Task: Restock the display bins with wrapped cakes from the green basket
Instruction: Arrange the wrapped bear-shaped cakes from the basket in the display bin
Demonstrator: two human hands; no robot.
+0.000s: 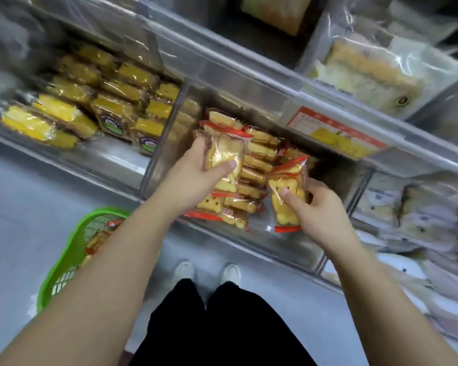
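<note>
Wrapped cakes shaped like little bears, sealed in clear film with red ends, filled the left half of the middle display bin (336, 180), stacked in a row that ran from its back wall toward its front lip. Above that row the left hand (193, 178) held one bear cake (224, 154) upright, thumb across the front of the wrapper and fingers curled behind it. Just right of the row, the right hand (320, 210) gripped a second bear cake (288, 199), thumb pressed on the cake's face and fingers wrapped round its far side; this packet hung over the bin's bare right half, its lower red seal near the front lip (whether it touched the bin floor could not be told). The two held cakes were apart, with the stacked row between and beneath them.

Left of the middle bin, past a clear divider, a neighbouring bin held yellow sponge slices (72, 112) in clear wrap, some with round labels. A red and yellow price tag (336, 134) sat on the shelf rail above the middle bin's right side. Below and left of the bin, on the pale floor, stood the green basket (64, 262), partly hidden by the left forearm, with more red-sealed packets visible inside. White shoes (209, 272) and black trousers showed below the bin's front.
</note>
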